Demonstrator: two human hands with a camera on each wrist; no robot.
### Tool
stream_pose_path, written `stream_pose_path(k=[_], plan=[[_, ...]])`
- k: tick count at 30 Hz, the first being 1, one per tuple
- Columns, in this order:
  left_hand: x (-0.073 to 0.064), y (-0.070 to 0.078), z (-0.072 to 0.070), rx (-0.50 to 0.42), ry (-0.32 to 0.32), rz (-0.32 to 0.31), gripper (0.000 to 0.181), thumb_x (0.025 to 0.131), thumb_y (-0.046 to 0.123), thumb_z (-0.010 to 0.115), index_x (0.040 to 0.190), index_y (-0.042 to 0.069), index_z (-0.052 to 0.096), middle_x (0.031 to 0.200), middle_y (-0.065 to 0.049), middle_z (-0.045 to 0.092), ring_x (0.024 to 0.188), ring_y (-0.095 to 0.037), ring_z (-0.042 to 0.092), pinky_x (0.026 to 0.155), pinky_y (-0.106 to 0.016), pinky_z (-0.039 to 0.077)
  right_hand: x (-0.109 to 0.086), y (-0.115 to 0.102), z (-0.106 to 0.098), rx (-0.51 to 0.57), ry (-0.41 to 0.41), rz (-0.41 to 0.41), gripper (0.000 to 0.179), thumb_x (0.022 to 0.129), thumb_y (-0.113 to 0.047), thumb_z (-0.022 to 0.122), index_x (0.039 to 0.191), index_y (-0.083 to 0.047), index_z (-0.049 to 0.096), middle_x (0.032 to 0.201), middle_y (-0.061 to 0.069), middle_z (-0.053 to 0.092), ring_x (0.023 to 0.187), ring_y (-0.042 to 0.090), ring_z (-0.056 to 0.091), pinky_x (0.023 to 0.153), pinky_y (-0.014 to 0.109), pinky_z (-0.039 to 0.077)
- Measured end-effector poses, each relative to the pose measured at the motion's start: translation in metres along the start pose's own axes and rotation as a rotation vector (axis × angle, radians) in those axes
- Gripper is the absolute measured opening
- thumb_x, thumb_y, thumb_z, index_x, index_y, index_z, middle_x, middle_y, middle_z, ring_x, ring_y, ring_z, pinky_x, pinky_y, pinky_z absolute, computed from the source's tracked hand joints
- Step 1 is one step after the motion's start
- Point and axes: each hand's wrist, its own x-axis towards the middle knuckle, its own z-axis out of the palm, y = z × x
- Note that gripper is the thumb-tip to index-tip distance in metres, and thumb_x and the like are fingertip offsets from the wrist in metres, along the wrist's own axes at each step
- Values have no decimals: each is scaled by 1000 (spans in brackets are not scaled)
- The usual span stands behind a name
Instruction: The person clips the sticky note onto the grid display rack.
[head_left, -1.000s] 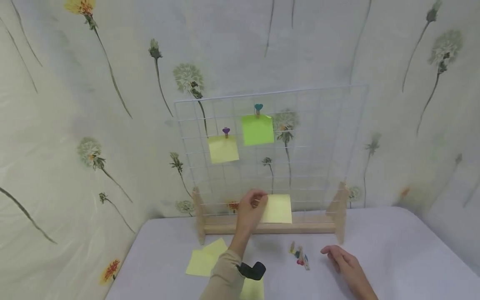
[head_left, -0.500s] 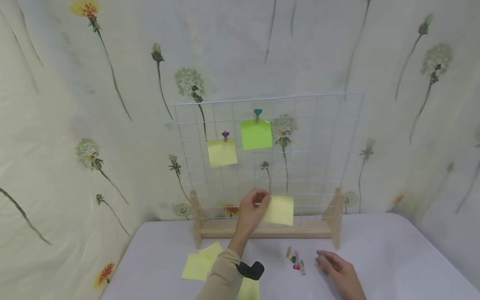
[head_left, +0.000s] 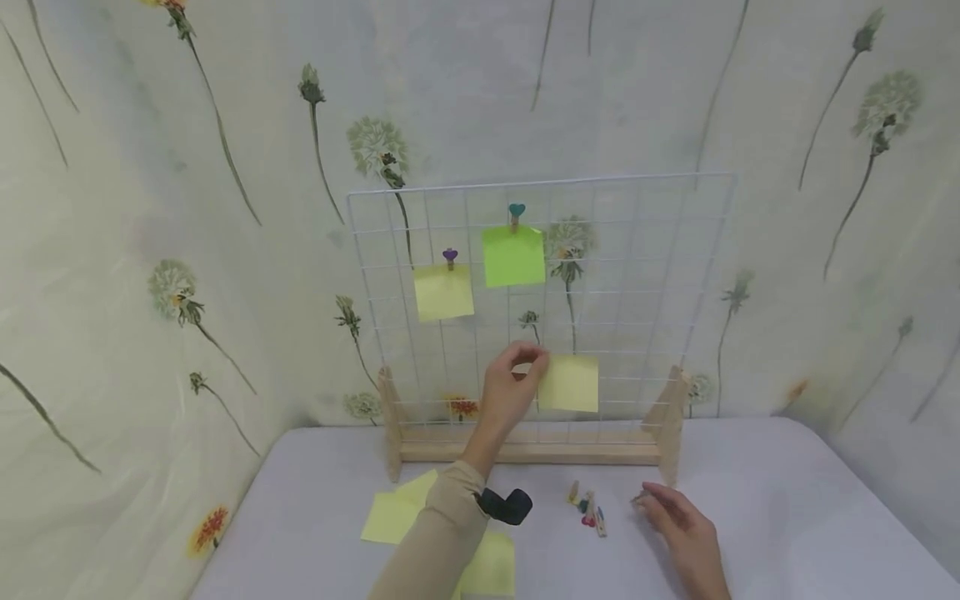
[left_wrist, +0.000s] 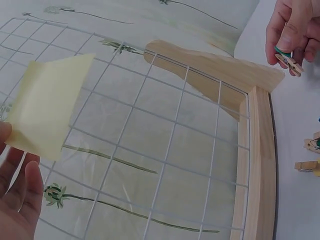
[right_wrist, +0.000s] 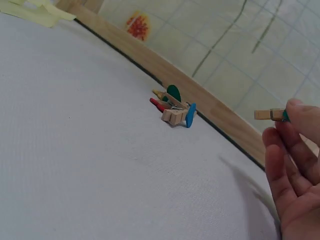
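My left hand (head_left: 512, 387) pinches a pale yellow sticky note (head_left: 572, 383) by its left edge, in front of the lower middle of a white wire grid (head_left: 630, 292). In the left wrist view the note (left_wrist: 50, 107) hangs at a tilt before the wires. Over the table at the right, my right hand (head_left: 682, 533) holds a small wooden clothespin (right_wrist: 270, 115) with a green top between thumb and fingers. Left of that hand lies a little pile of clothespins (head_left: 588, 510) with coloured tops, close to the grid's wooden base in the right wrist view.
Clipped to the grid are a yellow note (head_left: 444, 293) under a purple heart clothespin and a green note (head_left: 514, 258) under a teal heart clothespin. The grid stands in a wooden stand (head_left: 585, 454). Loose yellow notes (head_left: 390, 515) lie on the white table (head_left: 787, 517), partly behind the left forearm.
My left hand has raised the yellow sticky note and brought it slightly right. My right hand has picked up a clothespin beside the pile. The head view has shifted a little.
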Motion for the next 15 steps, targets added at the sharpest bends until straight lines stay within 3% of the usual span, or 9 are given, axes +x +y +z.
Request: stream_pose_path(k=[3, 15], plan=[[4, 8, 1, 2, 8, 23, 13, 91, 27, 62, 101, 19, 66, 102, 4, 68, 100, -9, 62, 75, -23, 51, -2, -3, -1, 42, -20, 60, 49, 91, -42, 58, 128, -10, 56, 98, -32, 61, 91, -12, 59, 76, 14, 51], [16, 23, 0, 13, 45, 68, 11, 91, 20, 62, 100, 15, 66, 101, 1, 69, 96, -11, 64, 71, -23, 52, -7, -9, -3, 116, -92, 86, 51, 91, -42, 58, 130, -9, 53, 101, -24, 65, 94, -9, 60, 77, 17, 52]])
